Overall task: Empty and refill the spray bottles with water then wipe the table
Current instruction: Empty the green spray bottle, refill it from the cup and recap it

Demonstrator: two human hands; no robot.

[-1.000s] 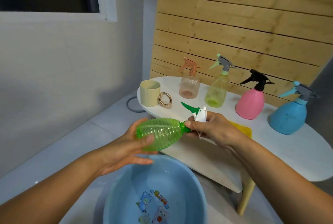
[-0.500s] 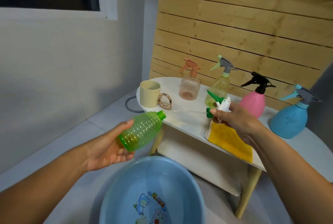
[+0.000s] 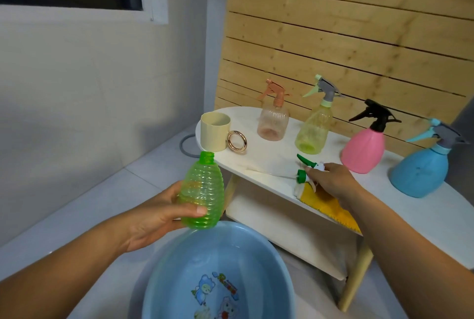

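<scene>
The fingers and thumb of the left hand (image 3: 154, 218) are wrapped round the lower body of the green bottle (image 3: 201, 191), which is held upright with its neck uncapped, just above the near rim of the blue basin (image 3: 272, 254) on the floor. The fingers of the right hand (image 3: 333, 180) are curled round the green and white spray head (image 3: 307, 168), which is held low over the white table (image 3: 256, 162) with its thin tube trailing leftward across the top; whether the head rests on the surface cannot be told. Under that wrist a yellow cloth (image 3: 331, 209) lies at the table edge. Farther back four capped bottles stand in a row: a peach one (image 3: 273, 124), a yellow one (image 3: 314, 131), a pink one (image 3: 364, 149) and a blue one (image 3: 420, 170), with a cream cup (image 3: 214, 131) and a gold ring (image 3: 237, 141) to their left. The green bottle is judged to be light, thin-walled and easily squeezed, possibly slippery when wet; its ribs should give purchase, so the ribbed middle is best held, firmly but without crushing, while it is tipped over the basin.
</scene>
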